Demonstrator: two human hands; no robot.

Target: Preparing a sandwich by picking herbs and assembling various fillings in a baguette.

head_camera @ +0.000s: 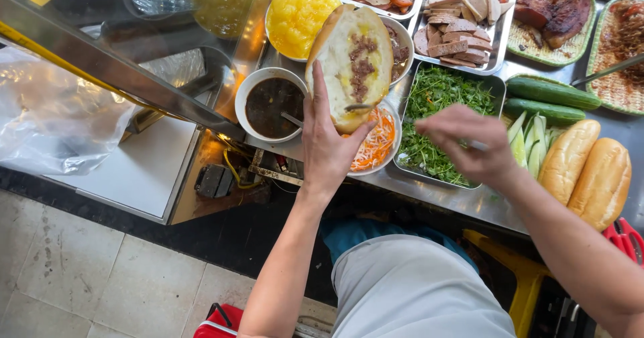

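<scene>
We hold the split baguette (353, 59) gripped in our left hand (329, 143), already with meat inside, while our right hand (469, 143), fingers pinched, hovers over the herbs tray (500, 86), greens not yet added.

My left hand (327, 147) and right hand (469, 143) are bare, no gloves, rings or watch, and both forearms are uncovered. At the lower centre of the frame I wear light grey trousers, with blue cloth above.

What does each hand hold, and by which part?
Left hand cradles the split, meat-filled bread roll from beneath its lower end. Right hand: cannot be told.
</scene>
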